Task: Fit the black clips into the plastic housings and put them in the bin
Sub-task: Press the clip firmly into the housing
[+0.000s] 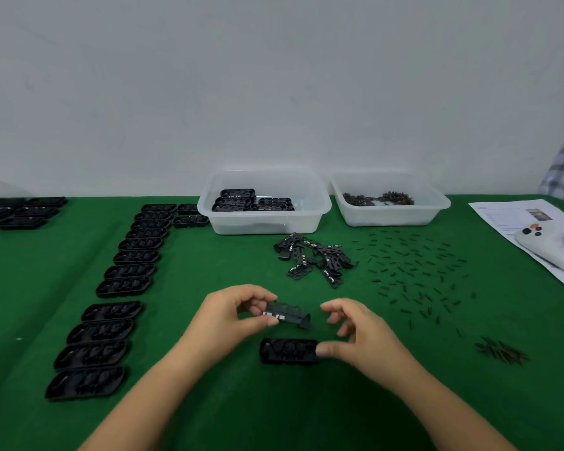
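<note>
My left hand (pixel 232 315) pinches a flat black clip (pixel 288 314) with small white marks and holds it just above the green table. Directly below it a black plastic housing (pixel 288 350) lies on the cloth. My right hand (pixel 355 335) hovers to the right with fingers spread; its thumb touches the housing's right end. A heap of loose black clips (pixel 313 258) lies farther back. A clear bin (pixel 264 219) behind them holds several black housings.
A long column of black housings (pixel 118 301) runs down the left side, with more at the far left (pixel 20 211). A second clear bin (pixel 391 214) holds small dark parts. Tiny black pieces (pixel 414 275) litter the right side. A white controller (pixel 554 249) rests on paper.
</note>
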